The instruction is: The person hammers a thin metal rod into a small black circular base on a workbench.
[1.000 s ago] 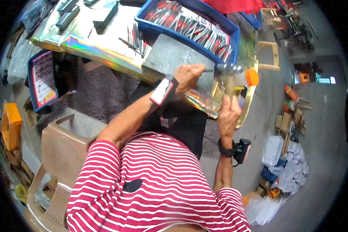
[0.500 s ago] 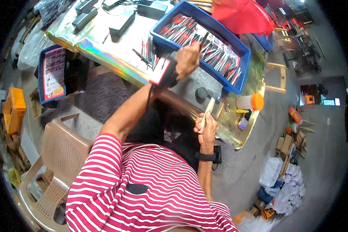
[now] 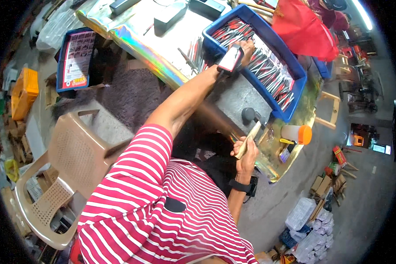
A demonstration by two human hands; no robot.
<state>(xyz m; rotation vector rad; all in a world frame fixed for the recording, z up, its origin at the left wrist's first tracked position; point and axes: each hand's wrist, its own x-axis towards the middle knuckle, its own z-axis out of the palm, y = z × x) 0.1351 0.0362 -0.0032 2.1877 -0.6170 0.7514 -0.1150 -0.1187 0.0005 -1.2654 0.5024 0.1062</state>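
Observation:
My left hand (image 3: pixel 247 49) reaches over the near wall of a blue plastic tray (image 3: pixel 273 97). Its fingers are curled, and what they hold, if anything, is hidden. Several slim red, black and silver pen-like tools (image 3: pixel 268 72) fill the tray. Closer to my body, my right hand (image 3: pixel 247 155) is closed around a pale, tapered stick (image 3: pixel 250 138), whose narrow end points up and away from me. Just beyond the stick stands a small dark round object (image 3: pixel 248 115) on the grey worktop. More slim tools (image 3: pixel 197 53) lie left of the tray.
A jar with an orange lid (image 3: pixel 297 134) lies at the table's right, beside a yellow-handled tool (image 3: pixel 287 141). Black boxes (image 3: pixel 169 16) sit at the far left. Red cloth (image 3: pixel 301 28) drapes behind the tray. A beige plastic chair (image 3: pixel 79 149) stands at my left.
The view has shifted, so the scene sits further right. My left hand has moved farther over the tray; the dark slim thing in it earlier no longer shows. My right hand keeps the pale stick.

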